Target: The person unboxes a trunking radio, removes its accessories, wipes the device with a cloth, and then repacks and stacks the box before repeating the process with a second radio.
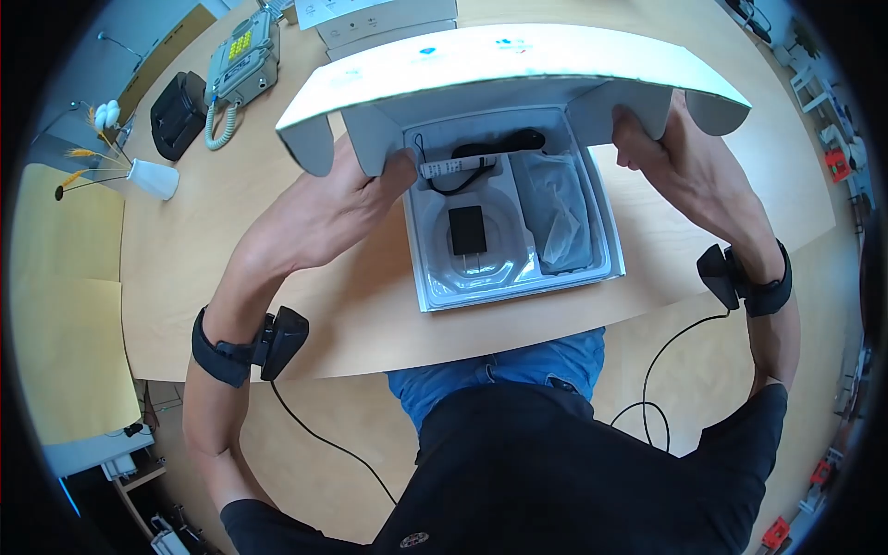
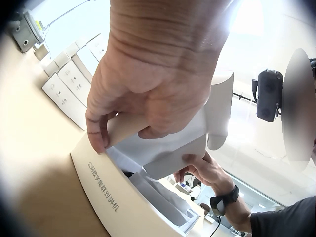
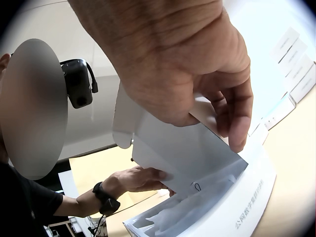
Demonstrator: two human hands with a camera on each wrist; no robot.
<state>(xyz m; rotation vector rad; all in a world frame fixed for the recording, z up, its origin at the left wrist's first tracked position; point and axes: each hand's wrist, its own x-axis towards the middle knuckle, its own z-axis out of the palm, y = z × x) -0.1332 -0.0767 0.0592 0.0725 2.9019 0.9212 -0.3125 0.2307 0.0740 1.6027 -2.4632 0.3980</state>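
Note:
A white cardboard box [image 1: 413, 250] sits on the table with its lid [image 1: 555, 69] raised toward the far side. My left hand [image 1: 347, 194] pinches the lid's left side flap between thumb and fingers. On the other side, my right hand [image 1: 680, 153] pinches the right flap the same way. Inside, a moulded tray [image 1: 499, 268] holds a black plug adapter [image 1: 467, 222] with its prongs toward me. Beside it lies a dark object in a frosted plastic bag [image 1: 560, 217]. A black coiled cable [image 1: 525, 140] and a white label strip [image 1: 453, 166] lie in the back part.
More white boxes [image 1: 388, 28] are stacked behind the lid. At the left stand a grey telephone [image 1: 245, 60], a black holder [image 1: 178, 116] and a white vase [image 1: 153, 178] with dried stems. The table's near edge [image 1: 342, 373] runs close to my lap.

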